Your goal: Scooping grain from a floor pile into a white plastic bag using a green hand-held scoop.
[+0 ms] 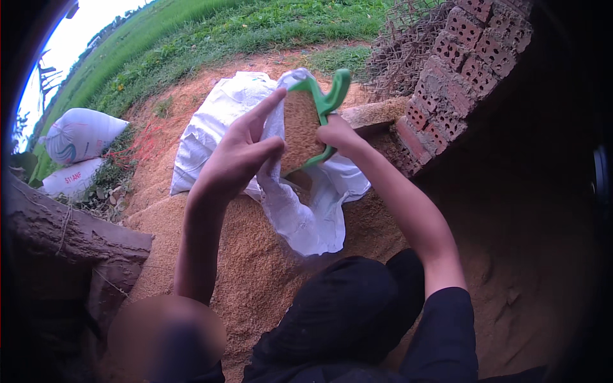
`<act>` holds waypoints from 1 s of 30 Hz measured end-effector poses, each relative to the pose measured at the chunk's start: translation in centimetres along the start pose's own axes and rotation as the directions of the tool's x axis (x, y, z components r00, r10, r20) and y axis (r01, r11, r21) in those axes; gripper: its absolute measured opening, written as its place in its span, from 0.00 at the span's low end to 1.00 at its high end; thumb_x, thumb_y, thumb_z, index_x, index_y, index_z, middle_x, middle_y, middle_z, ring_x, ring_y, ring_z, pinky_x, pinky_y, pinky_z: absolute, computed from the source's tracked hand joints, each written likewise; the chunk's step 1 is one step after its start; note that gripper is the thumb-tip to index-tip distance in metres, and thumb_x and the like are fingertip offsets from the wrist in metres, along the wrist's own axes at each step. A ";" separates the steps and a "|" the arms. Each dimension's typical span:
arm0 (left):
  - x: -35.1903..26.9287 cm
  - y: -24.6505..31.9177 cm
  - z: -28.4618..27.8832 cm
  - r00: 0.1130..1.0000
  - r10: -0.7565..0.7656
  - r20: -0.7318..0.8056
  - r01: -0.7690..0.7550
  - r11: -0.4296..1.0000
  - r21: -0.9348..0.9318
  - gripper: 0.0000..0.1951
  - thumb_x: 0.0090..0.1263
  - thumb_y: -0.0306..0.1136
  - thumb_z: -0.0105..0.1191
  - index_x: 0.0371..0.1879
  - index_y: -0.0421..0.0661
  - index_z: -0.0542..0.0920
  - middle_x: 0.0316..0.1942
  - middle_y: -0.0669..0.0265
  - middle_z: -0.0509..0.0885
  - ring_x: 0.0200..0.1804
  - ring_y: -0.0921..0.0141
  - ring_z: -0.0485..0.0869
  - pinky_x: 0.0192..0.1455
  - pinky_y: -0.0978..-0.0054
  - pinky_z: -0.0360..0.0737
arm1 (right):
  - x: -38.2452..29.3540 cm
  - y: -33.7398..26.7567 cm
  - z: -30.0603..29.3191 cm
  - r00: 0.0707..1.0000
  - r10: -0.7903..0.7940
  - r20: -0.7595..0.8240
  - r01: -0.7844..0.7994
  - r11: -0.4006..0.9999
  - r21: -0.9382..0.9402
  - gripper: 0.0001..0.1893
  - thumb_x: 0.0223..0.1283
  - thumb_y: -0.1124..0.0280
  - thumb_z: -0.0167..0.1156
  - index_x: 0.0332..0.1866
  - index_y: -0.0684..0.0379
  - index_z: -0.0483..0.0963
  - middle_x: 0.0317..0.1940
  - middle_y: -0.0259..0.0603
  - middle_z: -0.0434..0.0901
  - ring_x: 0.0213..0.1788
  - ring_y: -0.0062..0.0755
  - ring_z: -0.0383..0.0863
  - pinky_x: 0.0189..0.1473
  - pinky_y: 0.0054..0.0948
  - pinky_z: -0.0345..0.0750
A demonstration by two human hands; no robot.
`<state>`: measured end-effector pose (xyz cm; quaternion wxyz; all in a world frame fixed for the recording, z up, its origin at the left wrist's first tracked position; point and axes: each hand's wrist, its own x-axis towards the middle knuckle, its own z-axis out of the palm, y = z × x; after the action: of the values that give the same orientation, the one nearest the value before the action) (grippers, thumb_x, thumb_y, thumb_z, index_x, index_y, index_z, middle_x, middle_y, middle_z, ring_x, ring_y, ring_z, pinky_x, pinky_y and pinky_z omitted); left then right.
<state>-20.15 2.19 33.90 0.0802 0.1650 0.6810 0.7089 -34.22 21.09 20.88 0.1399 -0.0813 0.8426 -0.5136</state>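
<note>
A white woven sack [210, 124] lies ahead of me on a heap of loose tan husks or grain [249, 239]. My left hand [239, 148] holds the edge of its mouth, thumb and forefinger spread along the fabric. In my right hand [339, 133] is a green plastic scoop [313, 88], tilted at the sack's mouth and loaded with the same tan material. Its curved handle end sticks up beyond my fist. The front lip of the sack [306, 225] hangs down toward my knees. The sack's inside is mostly hidden by the scoop and my left hand.
Two filled white sacks [84, 136] are stacked at the left. A broken wall of hollow bricks [452, 81] rises at the right, beside rusty wire mesh [402, 43]. A thick earthen or concrete ledge [72, 225] stands near my left. Green field [191, 28] lies beyond.
</note>
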 end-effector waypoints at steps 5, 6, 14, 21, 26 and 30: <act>1.1 2.2 -1.1 0.967 0.226 -0.122 -0.221 0.974 0.048 0.37 0.57 0.18 0.49 0.69 0.34 0.53 0.56 0.56 0.73 0.46 0.76 0.77 0.49 0.80 0.75 | 1.8 -2.6 2.6 0.529 -0.824 -0.200 0.407 0.454 -0.793 0.37 0.46 0.84 0.52 0.68 0.49 0.60 0.63 0.51 0.67 0.48 0.62 0.79 0.29 0.34 0.85; 1.4 2.4 -1.0 0.955 0.252 -0.153 -0.251 0.968 0.026 0.36 0.57 0.18 0.49 0.69 0.33 0.53 0.58 0.55 0.71 0.51 0.74 0.75 0.54 0.78 0.72 | 1.3 -2.7 1.8 0.511 -0.852 -0.115 0.369 0.338 -0.866 0.39 0.49 0.82 0.53 0.70 0.42 0.57 0.66 0.45 0.64 0.55 0.60 0.74 0.33 0.36 0.85; 2.5 -0.1 -0.9 0.959 0.251 -0.130 -0.235 0.964 0.123 0.39 0.52 0.23 0.49 0.69 0.34 0.55 0.71 0.58 0.57 0.71 0.69 0.58 0.70 0.76 0.57 | -7.1 2.3 -5.0 0.544 -0.772 -0.329 0.355 0.567 -0.744 0.36 0.57 0.75 0.51 0.72 0.36 0.53 0.69 0.40 0.60 0.64 0.60 0.65 0.47 0.42 0.82; 4.2 -7.4 5.7 1.000 0.000 0.015 -0.003 0.981 0.192 0.38 0.55 0.14 0.41 0.71 0.39 0.53 0.72 0.56 0.56 0.61 0.75 0.69 0.55 0.82 0.70 | -28.5 19.0 -11.1 0.706 -0.008 -0.708 -0.103 0.988 -0.113 0.11 0.63 0.75 0.50 0.49 0.67 0.70 0.27 0.42 0.75 0.29 0.25 0.75 0.32 0.30 0.73; 4.1 -14.9 7.2 0.993 -0.112 0.032 0.097 0.946 0.310 0.38 0.55 0.13 0.42 0.71 0.42 0.54 0.72 0.56 0.55 0.66 0.70 0.66 0.63 0.78 0.65 | -42.0 29.7 -5.4 0.235 0.393 -0.889 0.068 0.906 0.418 0.28 0.52 0.83 0.52 0.63 0.67 0.60 0.54 0.43 0.72 0.57 0.31 0.71 0.59 0.31 0.68; 3.2 -18.5 8.0 0.979 -0.197 0.043 0.173 0.930 0.323 0.39 0.54 0.13 0.42 0.71 0.42 0.54 0.72 0.56 0.55 0.64 0.69 0.69 0.62 0.77 0.67 | -49.9 33.7 3.6 -0.079 0.699 -0.711 0.092 0.715 0.693 0.32 0.48 0.85 0.49 0.65 0.66 0.58 0.56 0.45 0.70 0.55 0.37 0.73 0.56 0.33 0.72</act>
<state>-22.46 11.87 16.13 0.1446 0.1371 0.7953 0.5726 14.44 47.55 -3.04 -0.3471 0.5528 0.4887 -0.5789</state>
